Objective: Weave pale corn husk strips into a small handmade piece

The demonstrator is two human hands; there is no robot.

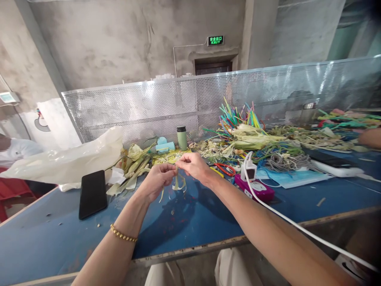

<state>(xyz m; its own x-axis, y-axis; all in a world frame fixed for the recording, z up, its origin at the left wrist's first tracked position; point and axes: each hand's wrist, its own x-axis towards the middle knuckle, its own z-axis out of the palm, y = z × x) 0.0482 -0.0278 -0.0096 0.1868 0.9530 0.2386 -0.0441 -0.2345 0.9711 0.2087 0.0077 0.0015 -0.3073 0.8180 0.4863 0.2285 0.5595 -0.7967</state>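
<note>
Nearest, a gold bracelet [123, 235] circles the left wrist, above the blue table [53, 242]. Farther in, the left hand [157, 179] and right hand [195, 167] meet, fingertips of both pressed together, pinching the top of a pale strip [176, 183]. It hangs directly below the grip, long axis mostly upright, curling into a loop; both hands are about equally near, the left slightly lower. Whether the loop touches the table cannot be told. Beyond are husks [132, 174], a green bottle [181, 140] and a perforated screen [149, 109].
</note>
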